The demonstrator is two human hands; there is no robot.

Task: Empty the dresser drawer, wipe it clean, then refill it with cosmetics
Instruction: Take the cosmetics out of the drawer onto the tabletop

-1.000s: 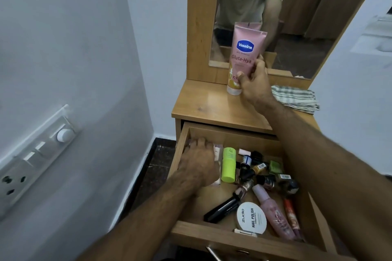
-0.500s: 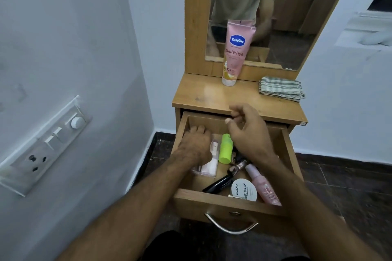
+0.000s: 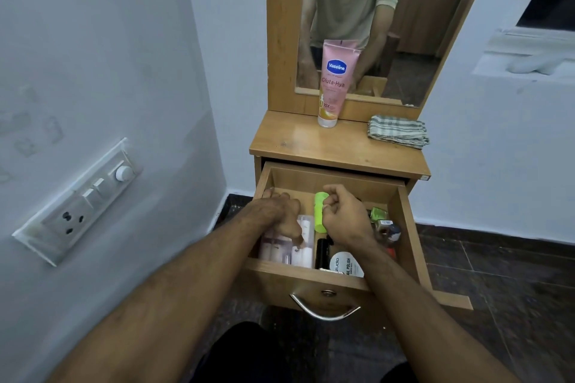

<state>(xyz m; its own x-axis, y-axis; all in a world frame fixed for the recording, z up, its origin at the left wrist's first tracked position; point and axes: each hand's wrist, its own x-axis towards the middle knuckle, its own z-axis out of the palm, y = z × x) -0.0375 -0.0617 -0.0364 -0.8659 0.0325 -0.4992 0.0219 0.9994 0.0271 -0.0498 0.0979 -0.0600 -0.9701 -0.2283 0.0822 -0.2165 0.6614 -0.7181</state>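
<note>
The wooden dresser drawer (image 3: 329,176) stands pulled open and holds several cosmetics. My left hand (image 3: 278,211) is at the drawer's left side, fingers curled on a clear packet of small items (image 3: 287,250). My right hand (image 3: 347,216) is in the middle of the drawer, its curled fingertips against the right side of a lime green tube (image 3: 320,211). A black tube (image 3: 323,253) and a round white nail polish remover tub (image 3: 345,264) lie near the drawer's front. A pink Vaseline tube (image 3: 334,84) stands upright on the dresser top (image 3: 311,146).
A folded striped cloth (image 3: 398,132) lies on the dresser top at the right. Small bottles (image 3: 385,225) crowd the drawer's right side, partly hidden by my right arm. A mirror (image 3: 410,25) rises behind. A switch board (image 3: 77,205) is on the left wall. The drawer's handle (image 3: 323,311) is metal.
My right hand let go of the Vaseline tube on the dresser top and came down into the drawer beside the green tube. My left hand stayed on the clear packet.
</note>
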